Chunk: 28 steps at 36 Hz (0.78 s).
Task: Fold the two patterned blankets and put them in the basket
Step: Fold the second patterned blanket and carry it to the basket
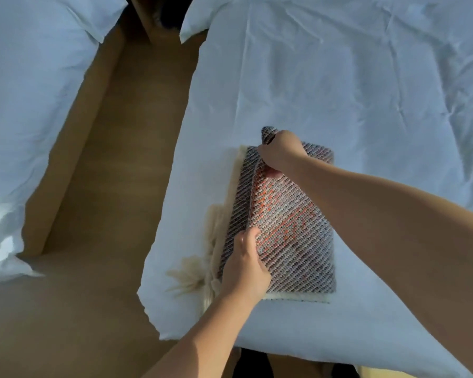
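A patterned blanket [292,227], woven in dark, white and orange with cream fringe [200,271] along its left side, lies folded into a narrow rectangle on the white bed [366,91]. My left hand [246,266] grips the near left edge of its top layer. My right hand [280,152] pinches the far left corner of that layer and holds it slightly raised. Only this one blanket is in view, and no basket shows.
A second white bed [30,105] lies at the left, across a strip of brown floor [115,186]. The blanket sits close to the near left corner of the bed. Wide bare sheet stretches to the right and beyond it.
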Available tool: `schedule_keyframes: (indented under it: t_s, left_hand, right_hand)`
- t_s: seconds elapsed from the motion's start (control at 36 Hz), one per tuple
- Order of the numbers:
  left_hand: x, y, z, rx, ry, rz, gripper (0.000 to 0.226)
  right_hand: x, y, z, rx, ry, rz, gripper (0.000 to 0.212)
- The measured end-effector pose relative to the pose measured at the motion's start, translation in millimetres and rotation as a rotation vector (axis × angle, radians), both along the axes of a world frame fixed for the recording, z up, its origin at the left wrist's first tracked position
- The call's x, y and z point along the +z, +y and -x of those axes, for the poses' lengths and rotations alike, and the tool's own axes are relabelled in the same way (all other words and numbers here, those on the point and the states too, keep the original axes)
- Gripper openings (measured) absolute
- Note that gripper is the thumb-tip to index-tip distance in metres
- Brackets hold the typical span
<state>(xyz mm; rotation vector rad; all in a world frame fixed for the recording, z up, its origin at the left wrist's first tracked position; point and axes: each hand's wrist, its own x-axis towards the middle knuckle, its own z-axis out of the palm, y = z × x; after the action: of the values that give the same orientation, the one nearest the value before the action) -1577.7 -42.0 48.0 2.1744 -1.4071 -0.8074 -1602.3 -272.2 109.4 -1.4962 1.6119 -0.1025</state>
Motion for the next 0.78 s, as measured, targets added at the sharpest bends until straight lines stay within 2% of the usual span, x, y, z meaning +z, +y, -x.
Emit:
schedule_keyframes:
  t_s: [0.28, 0.53, 0.58, 0.69, 0.78]
  left_hand:
    - [-52, -4, -70, -0.041, 0.086, -0.107, 0.062]
    - [-76, -9, -83, -0.054, 0.102, -0.160, 0.062]
    - [-78, -6, -83, -0.049, 0.098, -0.150, 0.062]
    - [-79, -6, -80, -0.060, -0.016, -0.201, 0.062]
    - [-86, -16, -74, -0.094, -0.233, -0.059, 0.053]
  right_hand:
    - [-71, -2, -59, -0.024, 0.092, 0.053, 0.029]
    - [-111, -10, -67, -0.013, 0.131, 0.078, 0.044]
    - [-117, -10, -70, -0.014, 0.105, 0.083, 0.041]
    - [-124, -8, -72, 0.083, 0.133, 0.153, 0.027]
    - [-126, -1, -62, 0.262, 0.175, 0.373, 0.025]
